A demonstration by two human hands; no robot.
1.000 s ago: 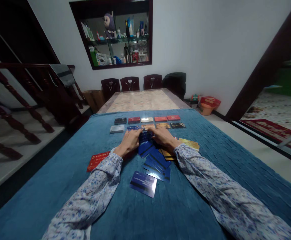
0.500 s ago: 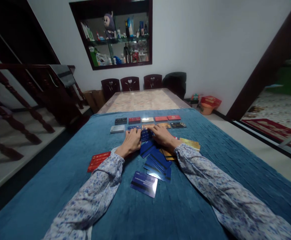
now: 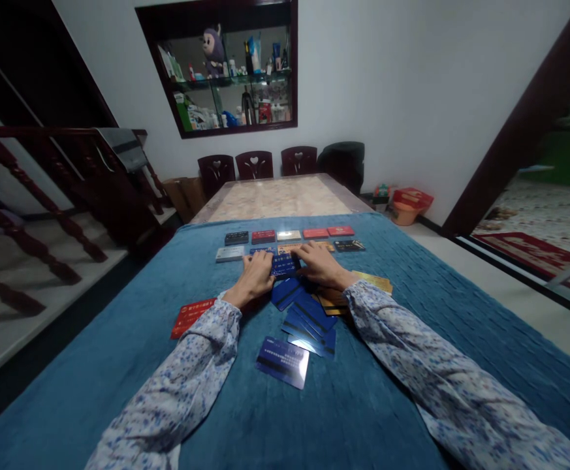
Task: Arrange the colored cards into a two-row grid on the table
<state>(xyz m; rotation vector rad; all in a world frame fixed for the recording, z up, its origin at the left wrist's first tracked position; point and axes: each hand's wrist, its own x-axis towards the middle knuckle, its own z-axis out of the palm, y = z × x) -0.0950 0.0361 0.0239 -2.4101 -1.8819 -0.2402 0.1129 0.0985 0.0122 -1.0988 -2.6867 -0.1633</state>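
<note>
Between my two hands is a dark blue card point(image 3: 285, 266) with pale lettering, facing up. My left hand point(image 3: 256, 277) is closed at its left edge, and the fingers of my right hand point(image 3: 320, 264) are bent around its right edge. Closer to me lie several loose blue cards point(image 3: 311, 313), overlapping in a fan. Gold cards point(image 3: 332, 301) lie partly under my right wrist. A lone purple-blue card point(image 3: 283, 361) rests nearest me, stripe side up. By my left sleeve is a red card point(image 3: 190, 314). My hands partly hide the cards just beyond them.
Two rows of sorted cards lie beyond my hands, among them a silver stack point(image 3: 230, 253), a red stack point(image 3: 341, 231) and a black stack point(image 3: 350, 245). A blue cloth point(image 3: 132, 365) covers the near table. Chairs point(image 3: 254, 165) stand at the far end.
The dark blue card between my hands has shifted slightly left, and more of its face shows. Both hands have moved a little to the left with it.
</note>
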